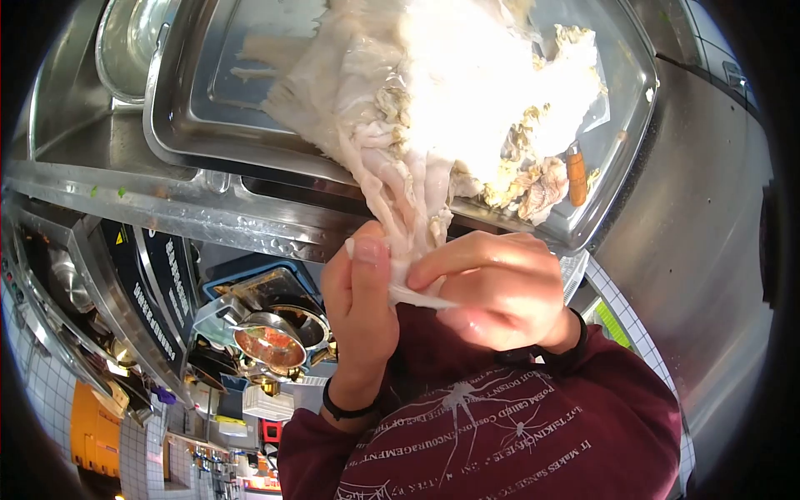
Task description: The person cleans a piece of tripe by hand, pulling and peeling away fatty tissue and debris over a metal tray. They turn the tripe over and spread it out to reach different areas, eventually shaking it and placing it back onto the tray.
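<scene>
A large sheet of pale, wet tripe (358, 92) with frilly edges lies in a metal tray (179, 137). Its narrow, folded end hangs over the near rim towards my chest. My left hand (362, 292) is closed on this end, thumb pressed against the fingers. My right hand (504, 287) pinches a thin white membrane (417, 296) stretched between the two hands, one finger reaching towards the folds. Glare washes out the middle of the tripe. A tool with an orange wooden handle (577, 175) lies at the tray's right side; its working end cannot be made out.
Ruffled scraps (542, 190) lie by the wooden handle. The steel counter edge (167, 208) runs under the tray, with a metal bowl (133, 42) at the upper left. Lower left, a pan of reddish food (271, 346) stands among other cookware. Steel surface (692, 208) extends right.
</scene>
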Tool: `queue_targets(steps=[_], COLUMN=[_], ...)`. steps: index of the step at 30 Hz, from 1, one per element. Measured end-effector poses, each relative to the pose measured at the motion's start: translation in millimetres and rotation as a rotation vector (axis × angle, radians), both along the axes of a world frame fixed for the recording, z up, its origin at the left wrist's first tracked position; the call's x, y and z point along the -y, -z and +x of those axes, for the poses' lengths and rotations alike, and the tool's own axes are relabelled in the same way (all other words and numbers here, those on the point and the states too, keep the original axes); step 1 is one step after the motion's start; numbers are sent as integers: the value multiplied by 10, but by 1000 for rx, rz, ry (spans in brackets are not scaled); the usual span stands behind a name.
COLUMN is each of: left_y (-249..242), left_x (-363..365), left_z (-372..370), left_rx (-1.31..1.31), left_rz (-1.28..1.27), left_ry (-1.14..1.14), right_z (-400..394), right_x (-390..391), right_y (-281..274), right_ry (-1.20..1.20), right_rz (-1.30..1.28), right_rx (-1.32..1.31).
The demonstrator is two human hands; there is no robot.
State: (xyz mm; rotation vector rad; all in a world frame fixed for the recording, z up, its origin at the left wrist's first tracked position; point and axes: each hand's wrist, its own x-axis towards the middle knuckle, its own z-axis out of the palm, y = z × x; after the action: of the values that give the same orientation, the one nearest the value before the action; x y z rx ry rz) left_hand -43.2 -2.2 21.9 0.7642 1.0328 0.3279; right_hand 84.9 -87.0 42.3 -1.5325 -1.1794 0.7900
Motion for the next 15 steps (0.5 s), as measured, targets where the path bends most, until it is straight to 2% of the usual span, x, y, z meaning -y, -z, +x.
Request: queue_targets(steps=[3, 4, 6, 7, 8, 10, 12, 14, 15], left_y=[-18, -22, -16, -13, -16, -20, -10, 10, 20], left_x=[30, 32, 55, 61, 62, 78, 79, 59, 53], left_z=[43, 57, 83, 103, 119, 141, 173, 188, 161], left_rx=[33, 49, 90, 113, 139, 192, 211, 183, 203], left_rz=[43, 60, 95, 111, 131, 163, 175, 434, 378], left_ry=[-75, -85, -105, -112, -116, -121, -128, 76, 90], right_z=[-17, -45, -90, -63, -54, -24, 5, -1, -7], right_x=[22, 21, 32, 4, -6, -37, -99, -130, -139], right_y=[5, 27, 50, -23, -20, 9, -6, -1, 5], right_ry=[52, 51, 213, 258, 257, 400, 446, 507, 516], right_rz=[-105, -106, -164, -282, -283, -222, -229, -184, -168], right_rx=[-332, -333, -638, -768, -768, -1239, -1279, -1307, -1302])
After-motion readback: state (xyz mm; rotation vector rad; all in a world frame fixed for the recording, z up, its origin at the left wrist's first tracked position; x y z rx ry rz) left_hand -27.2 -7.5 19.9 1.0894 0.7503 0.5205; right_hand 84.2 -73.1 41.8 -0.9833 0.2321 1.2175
